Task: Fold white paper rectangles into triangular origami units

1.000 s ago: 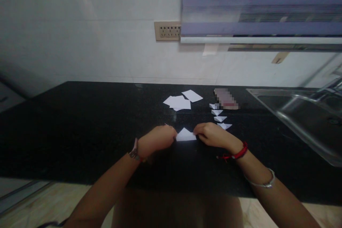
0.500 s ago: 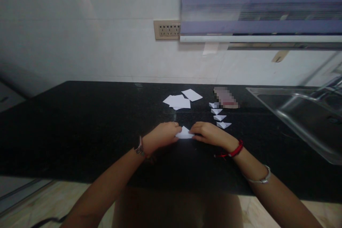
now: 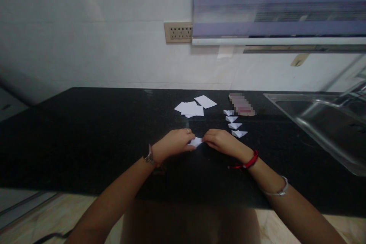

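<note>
A small folded piece of white paper (image 3: 196, 142) lies on the black countertop (image 3: 94, 141) between my hands. My left hand (image 3: 175, 141) grips its left side, thumb low and fingers over the top. At its right tip, the fingers of my right hand (image 3: 221, 140) are pressed together on the paper. Just beyond my right hand, several folded white paper pieces (image 3: 239, 134) form a column. Farther back, several flat white paper sheets (image 3: 193, 109) lie loosely overlapped.
A blurred-out flat object (image 3: 242, 105) rests behind the folded pieces. On the right a steel sink (image 3: 303, 122) with a faucet is set into the counter. A tiled wall with a socket panel (image 3: 178, 32) rises at the back.
The paper's upright peak between my hands has gone down, and the visible piece is now smaller and flatter. My right hand has shifted slightly left, to the paper's right tip.
</note>
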The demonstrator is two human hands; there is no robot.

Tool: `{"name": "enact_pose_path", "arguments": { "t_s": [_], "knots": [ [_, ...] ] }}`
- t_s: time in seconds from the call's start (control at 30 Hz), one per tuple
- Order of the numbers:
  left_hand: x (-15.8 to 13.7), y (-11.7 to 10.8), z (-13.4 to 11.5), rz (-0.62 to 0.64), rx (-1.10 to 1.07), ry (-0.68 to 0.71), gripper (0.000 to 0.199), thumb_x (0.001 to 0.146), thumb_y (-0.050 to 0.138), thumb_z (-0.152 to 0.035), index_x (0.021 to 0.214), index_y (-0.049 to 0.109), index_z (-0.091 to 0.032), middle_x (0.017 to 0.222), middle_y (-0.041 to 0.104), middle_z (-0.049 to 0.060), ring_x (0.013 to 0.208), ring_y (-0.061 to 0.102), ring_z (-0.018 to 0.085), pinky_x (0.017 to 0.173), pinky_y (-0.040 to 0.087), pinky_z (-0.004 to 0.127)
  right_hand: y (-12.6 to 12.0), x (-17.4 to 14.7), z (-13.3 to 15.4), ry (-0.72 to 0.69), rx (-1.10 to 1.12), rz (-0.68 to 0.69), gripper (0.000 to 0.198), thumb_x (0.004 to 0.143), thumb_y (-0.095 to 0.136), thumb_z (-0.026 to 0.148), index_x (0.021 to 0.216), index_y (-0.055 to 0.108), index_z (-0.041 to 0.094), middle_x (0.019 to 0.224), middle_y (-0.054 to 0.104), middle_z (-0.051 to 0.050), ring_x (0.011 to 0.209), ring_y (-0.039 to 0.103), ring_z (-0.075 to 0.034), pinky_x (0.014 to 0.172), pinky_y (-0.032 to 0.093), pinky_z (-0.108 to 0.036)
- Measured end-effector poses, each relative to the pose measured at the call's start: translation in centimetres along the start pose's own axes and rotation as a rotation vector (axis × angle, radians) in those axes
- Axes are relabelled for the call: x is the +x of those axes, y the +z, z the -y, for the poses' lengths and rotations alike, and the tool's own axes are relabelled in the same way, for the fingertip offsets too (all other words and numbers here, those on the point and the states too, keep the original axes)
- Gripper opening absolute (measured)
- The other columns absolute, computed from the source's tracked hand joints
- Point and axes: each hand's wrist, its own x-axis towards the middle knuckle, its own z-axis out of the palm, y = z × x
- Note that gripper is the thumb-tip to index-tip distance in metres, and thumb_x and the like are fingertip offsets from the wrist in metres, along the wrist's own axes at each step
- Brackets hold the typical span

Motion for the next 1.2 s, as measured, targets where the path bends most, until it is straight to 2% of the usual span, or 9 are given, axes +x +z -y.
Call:
{"name": "enact_pose_path", "arguments": {
  "t_s": [0.13,0.3,0.43,0.57,0.7,0.9,1.0,1.1,1.2],
  "knots": [
    [-0.2,-0.1,-0.1,-0.017,-0.067,0.019,0.036,0.076,0.046,-0.046,0.100,0.051,-0.019,0.095,0.052,0.005,0.082,0.052,0.017,0.065,0.041,0.024,-0.2,0.0,0.0,0.014,-0.025,-0.069,0.019,0.081,0.041,0.014,0.090,0.058,0.013,0.083,0.058,-0.008,0.080,0.052,-0.016,0.070,0.041,-0.027],
    [0.0,0.2,0.0,-0.060,-0.066,-0.028,0.024,0.083,0.038,-0.030,0.096,0.054,-0.019,0.094,0.054,0.005,0.084,0.052,0.016,0.070,0.041,0.025,-0.2,0.0,0.0,0.008,-0.005,-0.125,0.019,0.082,0.040,0.014,0.088,0.058,0.013,0.083,0.057,-0.008,0.079,0.051,-0.016,0.069,0.041,-0.027],
    [0.3,0.3,0.1,-0.085,-0.116,-0.041,0.024,0.083,0.034,-0.023,0.091,0.056,-0.017,0.090,0.056,0.005,0.084,0.052,0.015,0.074,0.041,0.026,0.0,-0.1,0.1,0.026,0.041,-0.156,0.017,0.081,0.040,0.014,0.087,0.057,0.014,0.083,0.057,-0.008,0.081,0.051,-0.016,0.071,0.040,-0.027],
    [0.4,0.0,0.2,-0.094,-0.235,-0.079,0.021,0.080,0.039,-0.018,0.091,0.056,-0.016,0.089,0.059,0.004,0.081,0.053,0.014,0.073,0.040,0.024,0.4,0.1,0.1,0.106,0.172,-0.195,0.017,0.079,0.043,0.016,0.090,0.056,0.014,0.085,0.058,-0.007,0.078,0.052,-0.015,0.070,0.040,-0.026],
    [0.4,-0.2,0.2,-0.094,-0.377,-0.136,0.020,0.078,0.040,-0.019,0.091,0.055,-0.016,0.083,0.060,0.002,0.073,0.054,0.013,0.064,0.040,0.021,1.0,0.4,0.1,0.234,0.337,-0.199,0.016,0.076,0.047,0.016,0.088,0.057,0.014,0.073,0.058,-0.002,0.063,0.051,-0.011,0.059,0.037,-0.021],
    [0.9,0.7,0.9,-0.128,-0.470,-0.205,0.019,0.078,0.042,-0.025,0.085,0.056,-0.015,0.075,0.058,0.001,0.066,0.051,0.012,0.057,0.037,0.020,1.8,0.7,-0.3,0.387,0.511,-0.213,0.017,0.073,0.051,0.020,0.086,0.059,0.013,0.065,0.055,0.000,0.057,0.048,-0.010,0.053,0.034,-0.019],
    [1.2,1.4,1.4,-0.154,-0.477,-0.237,0.020,0.077,0.043,-0.027,0.082,0.057,-0.014,0.073,0.056,0.001,0.064,0.049,0.011,0.057,0.036,0.020,2.1,0.7,-0.6,0.421,0.543,-0.208,0.017,0.073,0.051,0.022,0.084,0.059,0.013,0.063,0.054,0.001,0.056,0.047,-0.009,0.052,0.034,-0.019],
    [1.4,1.8,1.7,-0.111,-0.505,-0.264,0.021,0.077,0.044,-0.028,0.085,0.057,-0.014,0.069,0.055,-0.001,0.061,0.049,0.011,0.055,0.036,0.020,2.3,0.8,-0.7,0.439,0.515,-0.213,0.016,0.073,0.051,0.022,0.083,0.059,0.013,0.062,0.055,0.001,0.056,0.047,-0.009,0.052,0.035,-0.019],
    [1.4,1.8,1.6,-0.096,-0.451,-0.234,0.021,0.078,0.043,-0.027,0.083,0.058,-0.014,0.071,0.056,0.001,0.064,0.050,0.011,0.058,0.037,0.021,2.5,0.8,-0.7,0.407,0.446,-0.220,0.014,0.074,0.049,0.019,0.083,0.059,0.013,0.064,0.056,0.000,0.057,0.048,-0.010,0.054,0.035,-0.020]
  ]
}}
